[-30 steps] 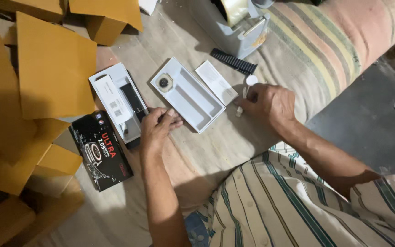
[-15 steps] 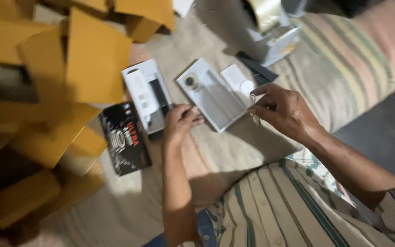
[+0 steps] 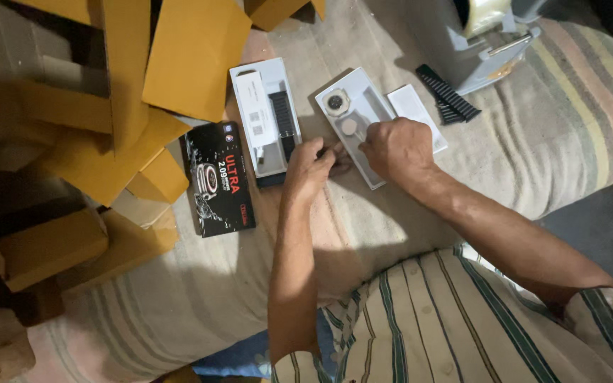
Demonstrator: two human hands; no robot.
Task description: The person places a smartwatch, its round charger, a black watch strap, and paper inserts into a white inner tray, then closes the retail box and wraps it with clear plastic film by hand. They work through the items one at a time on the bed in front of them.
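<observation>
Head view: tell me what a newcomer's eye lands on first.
Both hands meet at the centre: the right hand over a white tray holding a round watch face, the left hand beside it. Left of them lie a black product box and, filling the far left, a heap of yellow cardboard boxes.

head view | worn on the person's head | looks steeply down | close over both hands and striped cloth point(image 3: 179, 305)
</observation>
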